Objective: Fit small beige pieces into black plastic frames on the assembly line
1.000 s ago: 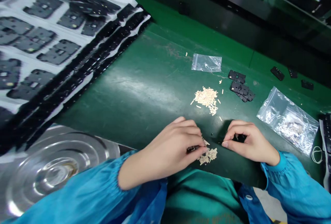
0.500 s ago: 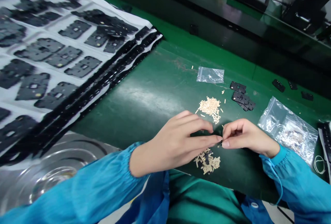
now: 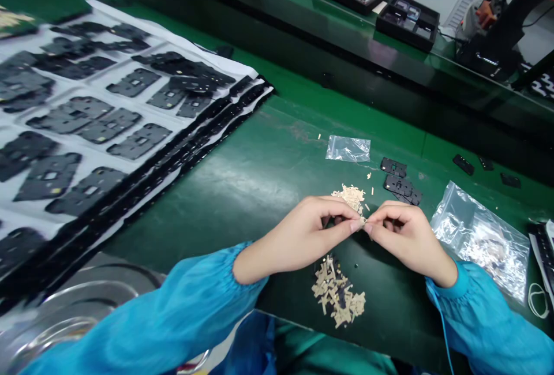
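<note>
My left hand (image 3: 305, 232) pinches a small beige piece (image 3: 362, 221) between thumb and forefinger. At the piece's right edge, the closed fingertips of my right hand (image 3: 404, 233) grip it too; its exact shape is mostly hidden. Just behind my fingers lies a heap of tiny pale beige parts (image 3: 348, 192), partly covered by my left hand. Closer to my body is a looser pile of beige scraps (image 3: 340, 294) with dark bits among them. A few black plates (image 3: 398, 183) lie beyond my right hand.
A small clear bag (image 3: 348, 149) lies farther back; a larger clear bag (image 3: 482, 239) is to the right. At left, a white divided tray (image 3: 93, 87) holds many black plates. Clear round trays (image 3: 93, 300) sit below it. Black boxes (image 3: 407, 20) stand on the raised shelf.
My left thumb and forefinger have closed into a pinch, and a beige piece now shows between both hands. The lower pile is more exposed. The view has tilted upward.
</note>
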The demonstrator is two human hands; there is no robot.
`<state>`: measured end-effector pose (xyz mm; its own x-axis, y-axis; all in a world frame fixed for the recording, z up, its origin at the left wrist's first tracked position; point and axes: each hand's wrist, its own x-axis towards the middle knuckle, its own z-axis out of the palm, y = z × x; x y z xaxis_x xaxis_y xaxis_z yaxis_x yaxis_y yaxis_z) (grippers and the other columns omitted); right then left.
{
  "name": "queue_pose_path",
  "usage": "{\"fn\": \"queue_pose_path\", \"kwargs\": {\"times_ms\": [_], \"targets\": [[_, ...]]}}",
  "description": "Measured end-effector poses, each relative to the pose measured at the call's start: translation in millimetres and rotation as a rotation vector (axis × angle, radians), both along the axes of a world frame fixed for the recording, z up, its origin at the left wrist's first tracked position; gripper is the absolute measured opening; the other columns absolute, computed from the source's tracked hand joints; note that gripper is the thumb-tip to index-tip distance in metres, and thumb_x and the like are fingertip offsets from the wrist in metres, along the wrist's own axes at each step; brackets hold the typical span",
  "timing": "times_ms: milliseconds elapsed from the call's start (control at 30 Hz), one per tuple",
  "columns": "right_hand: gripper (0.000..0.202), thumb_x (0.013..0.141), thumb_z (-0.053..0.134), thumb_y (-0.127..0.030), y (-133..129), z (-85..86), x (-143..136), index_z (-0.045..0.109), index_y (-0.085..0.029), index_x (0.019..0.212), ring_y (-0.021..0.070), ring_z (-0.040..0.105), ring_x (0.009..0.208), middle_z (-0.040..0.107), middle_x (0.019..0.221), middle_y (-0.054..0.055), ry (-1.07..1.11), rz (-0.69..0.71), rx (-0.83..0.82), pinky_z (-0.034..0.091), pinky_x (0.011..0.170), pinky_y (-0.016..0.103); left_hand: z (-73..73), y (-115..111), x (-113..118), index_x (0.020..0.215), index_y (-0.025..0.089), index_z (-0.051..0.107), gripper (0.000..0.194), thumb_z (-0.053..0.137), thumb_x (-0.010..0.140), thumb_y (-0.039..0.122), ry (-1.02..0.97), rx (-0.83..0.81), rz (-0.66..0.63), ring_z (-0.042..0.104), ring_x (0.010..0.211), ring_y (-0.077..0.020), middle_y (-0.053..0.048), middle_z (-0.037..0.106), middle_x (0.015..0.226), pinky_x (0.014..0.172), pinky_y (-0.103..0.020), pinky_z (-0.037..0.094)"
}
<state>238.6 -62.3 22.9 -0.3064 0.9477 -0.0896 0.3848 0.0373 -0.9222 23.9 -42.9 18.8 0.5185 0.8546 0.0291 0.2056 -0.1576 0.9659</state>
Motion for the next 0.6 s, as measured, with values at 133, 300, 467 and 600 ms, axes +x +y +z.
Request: {"fn": "queue_pose_path", "kwargs": {"times_ms": [133, 300, 467, 600], "targets": [[0.011, 0.085, 0.068, -0.02, 0.5, -5.0, 0.9, 0.075, -0.02, 0.076, 0.0123, 0.044, 0.057, 0.063, 0.07, -0.001, 0.014, -0.026, -0.029, 0.033, 0.053, 0.026, -5.8, 3.2, 1.5, 0.088, 0.018, 0.079, 0.013, 0.067, 0.088, 0.022, -0.045, -0.142, 0.017, 0.07, 0.076, -0.017, -0.003, 0.079, 0.085, 0.067, -0.027, 0.054], [0.01, 0.084, 0.069, -0.023, 1.8, -9.6, 1.3, 0.076, -0.02, 0.077, 0.0135, 0.047, 0.059, 0.064, 0.071, 0.0, 0.08, -0.063, -0.109, 0.034, 0.055, 0.028, -14.3, 5.1, 3.5, 0.086, 0.018, 0.08, 0.014, 0.068, 0.085, 0.025, -0.087, -0.188, 0.028, 0.07, 0.077, -0.0179, -0.004, 0.08, 0.085, 0.067, -0.027, 0.054], [0.009, 0.082, 0.069, -0.023, 2.1, -11.7, 0.0, 0.075, -0.02, 0.075, 0.0145, 0.048, 0.06, 0.064, 0.07, 0.0, 0.114, -0.07, -0.167, 0.035, 0.056, 0.029, -16.4, 5.9, 3.0, 0.084, 0.018, 0.079, 0.015, 0.065, 0.087, 0.023, -0.092, -0.175, 0.03, 0.069, 0.078, -0.0168, -0.004, 0.078, 0.084, 0.07, -0.027, 0.052], [0.008, 0.08, 0.07, -0.022, 1.6, -13.8, -2.3, 0.075, -0.02, 0.074, 0.0148, 0.047, 0.06, 0.064, 0.069, 0.0, 0.141, -0.087, -0.179, 0.034, 0.056, 0.029, -15.4, 4.1, 3.7, 0.083, 0.017, 0.078, 0.016, 0.065, 0.088, 0.024, -0.053, -0.158, 0.055, 0.063, 0.071, -0.0147, -0.003, 0.073, 0.079, 0.063, -0.025, 0.047]]}}
